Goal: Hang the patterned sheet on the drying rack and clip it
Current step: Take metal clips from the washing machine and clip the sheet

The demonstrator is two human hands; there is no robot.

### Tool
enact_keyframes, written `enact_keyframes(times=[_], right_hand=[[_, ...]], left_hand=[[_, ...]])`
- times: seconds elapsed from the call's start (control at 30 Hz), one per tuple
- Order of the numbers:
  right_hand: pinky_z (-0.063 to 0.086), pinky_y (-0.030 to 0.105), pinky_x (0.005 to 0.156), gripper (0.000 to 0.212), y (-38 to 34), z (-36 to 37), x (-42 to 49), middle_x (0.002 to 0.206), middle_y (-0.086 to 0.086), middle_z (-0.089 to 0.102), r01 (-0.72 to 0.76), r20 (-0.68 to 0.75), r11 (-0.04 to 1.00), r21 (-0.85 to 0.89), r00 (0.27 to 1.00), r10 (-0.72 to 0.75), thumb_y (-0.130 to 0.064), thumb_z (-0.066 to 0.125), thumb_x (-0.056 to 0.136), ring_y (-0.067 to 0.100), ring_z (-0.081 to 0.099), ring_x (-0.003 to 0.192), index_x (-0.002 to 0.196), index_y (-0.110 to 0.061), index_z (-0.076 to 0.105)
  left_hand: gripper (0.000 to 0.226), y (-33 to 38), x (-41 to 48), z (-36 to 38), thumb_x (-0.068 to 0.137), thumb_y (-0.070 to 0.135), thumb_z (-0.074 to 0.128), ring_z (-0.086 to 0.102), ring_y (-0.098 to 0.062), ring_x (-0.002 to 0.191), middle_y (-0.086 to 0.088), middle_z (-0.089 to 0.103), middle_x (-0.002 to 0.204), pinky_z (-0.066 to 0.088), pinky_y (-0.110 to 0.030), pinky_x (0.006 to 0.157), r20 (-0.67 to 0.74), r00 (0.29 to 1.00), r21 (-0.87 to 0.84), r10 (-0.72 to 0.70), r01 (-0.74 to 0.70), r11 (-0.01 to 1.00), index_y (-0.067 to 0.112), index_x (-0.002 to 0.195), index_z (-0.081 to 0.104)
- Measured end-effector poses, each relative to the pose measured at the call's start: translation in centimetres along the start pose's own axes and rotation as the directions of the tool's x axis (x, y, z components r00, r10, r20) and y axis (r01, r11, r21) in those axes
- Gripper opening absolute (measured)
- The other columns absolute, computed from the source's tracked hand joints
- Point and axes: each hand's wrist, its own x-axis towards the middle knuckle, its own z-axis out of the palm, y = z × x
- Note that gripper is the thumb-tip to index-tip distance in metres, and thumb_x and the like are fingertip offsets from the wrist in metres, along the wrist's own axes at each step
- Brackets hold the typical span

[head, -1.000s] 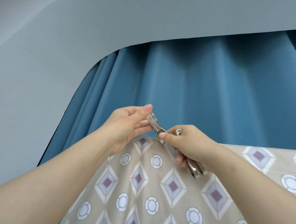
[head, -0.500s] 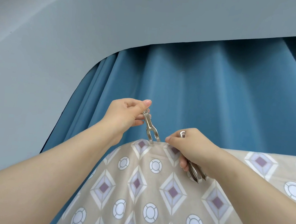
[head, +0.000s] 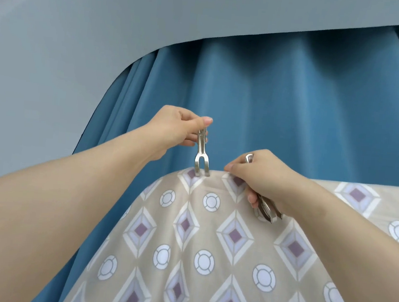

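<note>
The beige patterned sheet (head: 209, 237), printed with purple diamonds and white rings, hangs over a rack bar that the cloth hides. My left hand (head: 176, 129) pinches the top of a metal clip (head: 201, 156), held upright with its two prongs down on the sheet's top fold. Just to the right, my right hand (head: 261, 178) pinches that fold with thumb and forefinger while its other fingers curl round several spare metal clips (head: 268, 209), whose ends stick out above and below the fist.
A blue pleated curtain (head: 283, 105) hangs close behind the sheet. A grey-blue wall and ceiling (head: 57, 52) curve over the top and left. The sheet runs on to the right edge of view.
My left hand took one clip from the right hand's bundle, turned it upright and lowered its prongs onto the top fold. My right hand moved its thumb and forefinger onto the fold.
</note>
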Motion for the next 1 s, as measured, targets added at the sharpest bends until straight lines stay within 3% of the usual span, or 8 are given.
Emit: enact_keyframes(times=[0.13, 0.3, 0.4, 0.47, 0.57, 0.7, 0.87, 1.0], right_hand=[[0.034, 0.019, 0.04, 0.025, 0.2, 0.5, 0.3, 0.063, 0.019, 0.057, -0.009, -0.008, 1.0, -0.006, 1.0, 0.009, -0.016, 0.049, 0.091, 0.016, 0.037, 0.029, 0.1, 0.001, 0.064], [0.035, 0.02, 0.042, 0.029, 0.4, 0.6, 0.3, 0.067, 0.02, 0.058, 0.006, -0.034, 1.0, -0.018, 0.999, -0.007, -0.014, 0.047, 0.09, 0.018, 0.038, 0.032, 0.101, 0.006, 0.064], [0.041, 0.024, 0.047, 0.024, 0.5, 1.1, 0.1, 0.055, 0.013, 0.058, 0.017, -0.057, 1.0, 0.016, 0.998, -0.017, -0.014, 0.048, 0.089, 0.019, 0.045, 0.037, 0.103, 0.001, 0.061], [0.05, 0.029, 0.053, 0.026, 0.5, 1.7, -0.3, 0.061, 0.003, 0.06, 0.055, -0.088, 0.998, -0.006, 0.995, -0.055, -0.012, 0.049, 0.087, 0.02, 0.053, 0.042, 0.113, -0.008, 0.052], [0.055, 0.026, 0.062, 0.053, 0.7, 2.2, -1.3, 0.099, -0.004, 0.055, 0.168, -0.168, 0.979, -0.117, 0.968, -0.186, -0.007, 0.048, 0.085, 0.018, 0.065, 0.057, 0.135, -0.016, 0.033], [0.054, 0.037, 0.077, 0.071, 0.9, 2.0, -2.2, 0.097, 0.0, 0.067, 0.243, -0.194, 0.939, -0.245, 0.936, -0.293, -0.008, 0.054, 0.083, 0.022, 0.065, 0.082, 0.144, -0.018, 0.019], [0.049, 0.036, 0.08, 0.081, 0.1, 1.8, -3.5, 0.106, 0.0, 0.067, 0.303, -0.123, 0.867, -0.395, 0.918, -0.377, -0.024, 0.055, 0.088, 0.024, 0.058, 0.095, 0.15, -0.022, 0.001], [0.05, 0.037, 0.069, 0.086, 0.2, 1.9, -4.0, 0.105, -0.001, 0.069, 0.267, -0.067, 0.774, -0.574, 0.927, -0.369, -0.022, 0.051, 0.086, 0.029, 0.062, 0.09, 0.148, -0.024, -0.008]], left_hand=[[0.018, -1.6, -0.7, 0.8, 0.086, 0.029, 0.064, 0.07, -0.018, 0.085, -0.008, 0.072, 0.086, 0.054, -0.031, 0.088, 0.08, 0.996, 0.086, -0.04, 0.033, 0.996, 0.011, 0.085, 0.067], [0.024, -3.2, -1.8, 0.8, 0.092, 0.033, 0.055, 0.069, -0.016, 0.087, -0.007, 0.071, 0.094, 0.053, -0.029, 0.087, 0.112, 0.987, -0.062, -0.117, 0.124, 0.99, 0.012, 0.086, 0.064], [0.029, -3.4, -2.6, 1.3, 0.093, 0.039, 0.05, 0.063, -0.009, 0.095, -0.001, 0.063, 0.115, 0.051, -0.029, 0.09, 0.082, 0.992, -0.037, -0.101, 0.104, 0.994, 0.015, 0.106, 0.06], [0.041, -3.5, -3.3, 1.5, 0.091, 0.042, 0.051, 0.055, -0.003, 0.1, 0.011, 0.049, 0.123, 0.039, -0.028, 0.099, -0.082, 0.996, 0.186, 0.02, -0.005, 0.982, 0.021, 0.127, 0.048], [0.012, -2.8, -5.7, 1.8, 0.09, 0.029, 0.055, 0.049, -0.006, 0.091, 0.008, 0.051, 0.096, 0.039, -0.025, 0.084, -0.319, 0.892, 0.364, 0.319, -0.195, 0.911, 0.028, 0.102, 0.052], [0.019, -2.5, -8.5, 2.7, 0.086, 0.021, 0.06, 0.046, 0.004, 0.069, 0.008, 0.046, 0.079, 0.034, -0.004, 0.065, -0.123, 0.951, 0.292, 0.282, -0.237, 0.927, 0.035, 0.073, 0.057], [0.017, -2.2, -10.1, 3.3, 0.085, 0.018, 0.064, 0.049, 0.007, 0.069, 0.006, 0.048, 0.081, 0.037, -0.002, 0.067, -0.032, 0.971, 0.077, 0.238, -0.235, 0.969, 0.034, 0.08, 0.066], [0.02, -1.2, -10.5, 3.1, 0.085, 0.014, 0.064, 0.05, 0.005, 0.068, 0.007, 0.056, 0.079, 0.038, -0.005, 0.067, 0.026, 0.968, 0.056, 0.25, -0.251, 0.966, 0.031, 0.077, 0.069]])
